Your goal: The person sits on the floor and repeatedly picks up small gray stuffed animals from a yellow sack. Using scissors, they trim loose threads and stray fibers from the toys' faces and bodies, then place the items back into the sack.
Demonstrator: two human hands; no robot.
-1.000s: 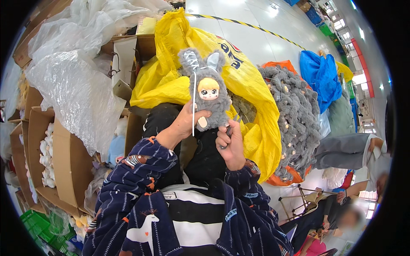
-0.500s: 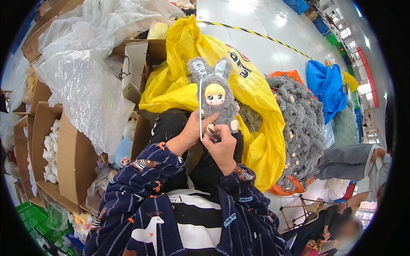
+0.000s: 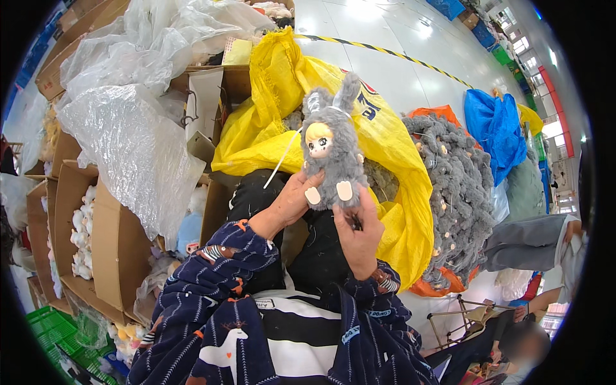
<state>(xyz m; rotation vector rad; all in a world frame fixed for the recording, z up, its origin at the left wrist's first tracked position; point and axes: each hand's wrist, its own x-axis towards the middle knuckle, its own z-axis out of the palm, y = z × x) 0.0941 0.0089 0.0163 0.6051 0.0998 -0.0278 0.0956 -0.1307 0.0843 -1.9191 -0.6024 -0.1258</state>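
My left hand [image 3: 292, 200] and right hand [image 3: 358, 236] grip the grey plush bunny-eared doll [image 3: 329, 151] upright, ears pointing away, face toward me.

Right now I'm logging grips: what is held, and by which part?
Both hands, left hand and right hand, hold the grey plush doll by its lower body.

Single head-worn fisheye view, looking down (close) at lap

Left: we find cardboard boxes [image 3: 96, 244] and plastic sheeting [image 3: 135, 141] crowding close.
Ahead: yellow sack [image 3: 385, 160] blocks us.
Beyond: bare floor [image 3: 398, 38] lies open.
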